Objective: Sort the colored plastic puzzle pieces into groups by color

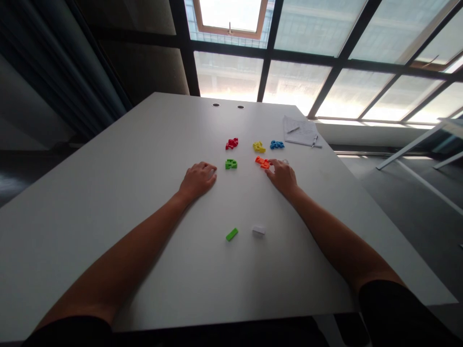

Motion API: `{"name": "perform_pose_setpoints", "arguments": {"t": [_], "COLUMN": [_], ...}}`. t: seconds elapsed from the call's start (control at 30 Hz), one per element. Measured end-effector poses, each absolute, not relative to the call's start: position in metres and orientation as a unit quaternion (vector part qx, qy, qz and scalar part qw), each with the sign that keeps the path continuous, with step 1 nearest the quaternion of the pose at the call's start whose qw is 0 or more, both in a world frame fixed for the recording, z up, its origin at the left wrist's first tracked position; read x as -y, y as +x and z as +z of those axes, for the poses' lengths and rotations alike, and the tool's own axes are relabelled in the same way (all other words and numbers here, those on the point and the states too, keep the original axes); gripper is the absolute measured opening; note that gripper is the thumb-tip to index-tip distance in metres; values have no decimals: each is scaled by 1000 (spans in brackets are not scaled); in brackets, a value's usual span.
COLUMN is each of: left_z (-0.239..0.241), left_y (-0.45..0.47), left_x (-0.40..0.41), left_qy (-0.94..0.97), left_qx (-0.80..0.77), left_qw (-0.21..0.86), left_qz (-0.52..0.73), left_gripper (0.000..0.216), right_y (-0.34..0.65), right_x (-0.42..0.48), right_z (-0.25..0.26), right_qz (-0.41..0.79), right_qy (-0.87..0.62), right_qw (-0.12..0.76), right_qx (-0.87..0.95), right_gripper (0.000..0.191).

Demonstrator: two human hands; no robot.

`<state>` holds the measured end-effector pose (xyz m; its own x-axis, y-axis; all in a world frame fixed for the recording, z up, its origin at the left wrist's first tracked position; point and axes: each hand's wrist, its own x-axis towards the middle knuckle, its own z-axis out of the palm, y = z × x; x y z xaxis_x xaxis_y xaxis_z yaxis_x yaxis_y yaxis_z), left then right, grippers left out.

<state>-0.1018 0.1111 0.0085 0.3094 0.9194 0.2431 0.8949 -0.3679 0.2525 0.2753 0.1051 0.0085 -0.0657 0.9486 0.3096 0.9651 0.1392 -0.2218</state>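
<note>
An orange interlocking puzzle piece lies between the thumb and index finger of my right hand, which pinches its right end at the table top. My left hand rests on the table with its fingers curled. Something pale shows between its thumb and index finger, too small to make out. To the right of that hand is a green notched piece. Red pieces, yellow pieces and blue pieces sit in small clusters farther back. Behind my right hand, a whitish piece is partly hidden.
Nearer to me lie a green bar and a white bar on the white table. Papers with a pen are at the back right. Two round cable holes mark the far edge, before large windows.
</note>
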Motion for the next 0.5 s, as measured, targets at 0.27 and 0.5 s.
{"name": "perform_pose_setpoints", "arguments": {"t": [0.27, 0.5], "left_z": [10, 11], "left_y": [-102, -99], "left_x": [-111, -108], "left_qy": [811, 808], "left_qx": [-561, -566], "left_qw": [28, 30], "left_qz": [165, 161], "left_gripper": [40, 43], "right_y": [271, 257], "right_x": [-98, -31], "right_z": [30, 77], "right_qz": [-13, 226], "right_qy": [-660, -433], "right_qw": [200, 55], "right_qx": [724, 871], "right_gripper": [24, 13]}}
